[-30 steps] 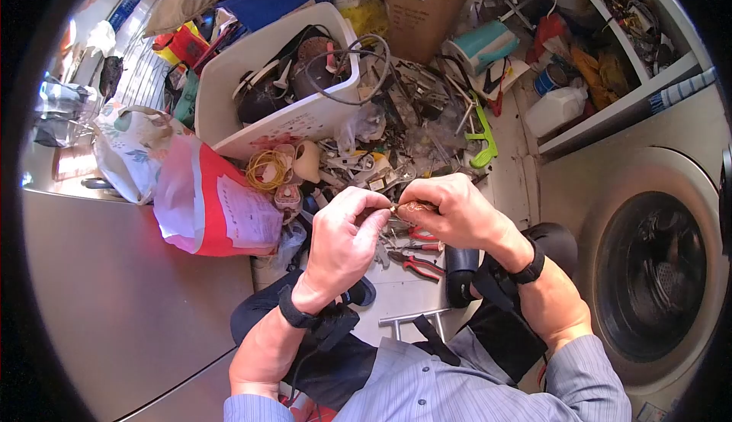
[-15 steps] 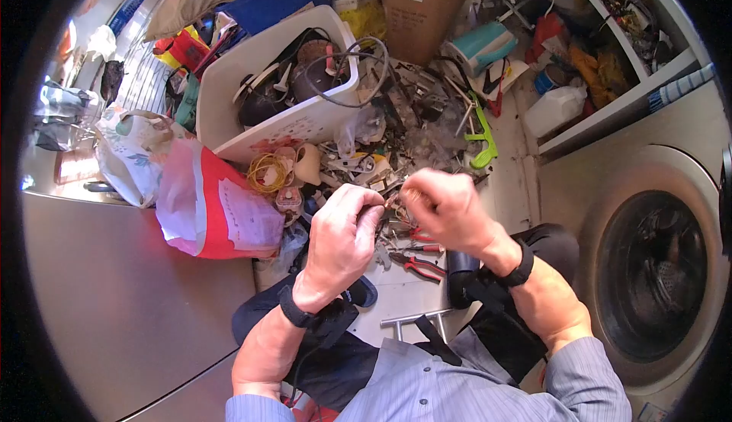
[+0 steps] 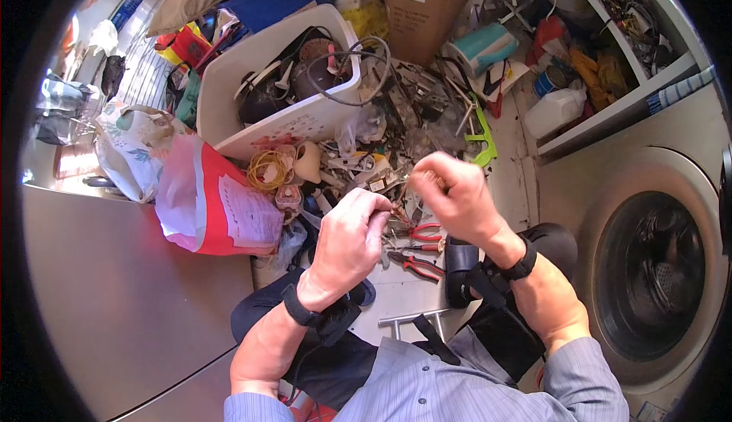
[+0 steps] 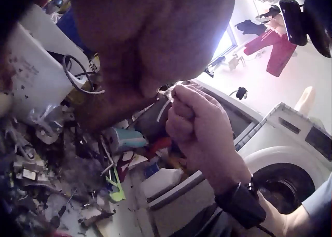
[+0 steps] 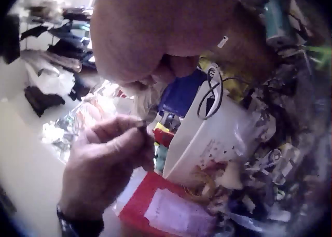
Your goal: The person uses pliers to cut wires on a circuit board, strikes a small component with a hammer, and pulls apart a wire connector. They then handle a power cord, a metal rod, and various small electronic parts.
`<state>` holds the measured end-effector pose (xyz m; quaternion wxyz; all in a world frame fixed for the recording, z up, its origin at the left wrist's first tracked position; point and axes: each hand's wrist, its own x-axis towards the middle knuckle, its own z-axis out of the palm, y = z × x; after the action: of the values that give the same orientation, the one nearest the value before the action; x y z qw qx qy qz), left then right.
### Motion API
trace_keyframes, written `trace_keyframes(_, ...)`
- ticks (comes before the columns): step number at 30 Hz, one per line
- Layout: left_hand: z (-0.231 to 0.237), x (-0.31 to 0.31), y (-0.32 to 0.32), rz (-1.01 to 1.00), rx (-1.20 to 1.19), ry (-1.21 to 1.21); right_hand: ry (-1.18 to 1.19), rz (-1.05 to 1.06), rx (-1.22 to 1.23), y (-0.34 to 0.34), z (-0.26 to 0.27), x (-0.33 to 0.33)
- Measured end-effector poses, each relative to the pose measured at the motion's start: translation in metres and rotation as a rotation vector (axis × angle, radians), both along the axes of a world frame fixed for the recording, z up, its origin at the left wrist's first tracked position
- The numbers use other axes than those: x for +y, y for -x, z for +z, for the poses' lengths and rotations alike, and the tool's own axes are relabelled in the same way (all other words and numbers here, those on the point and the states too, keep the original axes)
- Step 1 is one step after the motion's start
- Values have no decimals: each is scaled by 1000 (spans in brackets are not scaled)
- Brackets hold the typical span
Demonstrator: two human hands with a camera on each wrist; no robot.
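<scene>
My left hand (image 3: 345, 237) pinches a small coppery piece (image 3: 395, 208) between thumb and forefinger, in front of my body. Up and to its right in the head view, my right hand (image 3: 461, 199) is curled round a bundle of thin copper-coloured wire, mostly hidden by the fingers. A gap separates the two hands. Pale strands (image 5: 147, 100) show below the right fingers in the right wrist view. On the floor beneath lie red-handled pliers (image 3: 416, 265), with more red-handled tools (image 3: 424, 232) just above them.
Scrap metal and small parts (image 3: 423, 125) cover the floor ahead. A white bin (image 3: 290, 128) and a red-and-white bag (image 3: 229, 212) stand left; a washing machine (image 3: 568, 216) is on the right. A green plastic piece (image 3: 483, 136) lies beyond my right hand.
My right hand has drawn away from the left fingertips, up and to the right, turning as it moved. The left hand stays nearly in place, still pinching the small piece.
</scene>
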<state>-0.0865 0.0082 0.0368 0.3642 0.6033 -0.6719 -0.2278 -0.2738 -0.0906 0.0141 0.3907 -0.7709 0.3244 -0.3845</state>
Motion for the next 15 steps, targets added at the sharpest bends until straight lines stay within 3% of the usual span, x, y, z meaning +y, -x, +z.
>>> trace_keyframes(2, 3, -1, -2, 36, 32, -39, -164, -99, 39, 5, 9, -5)
trace_keyframes(4, 3, -2, -6, 39, 36, -36, -64, -89, -11, 6, 7, -4)
trace_keyframes(15, 7, -4, -3, -9, 2, -38, -133, -311, -204, 21, 13, -22)
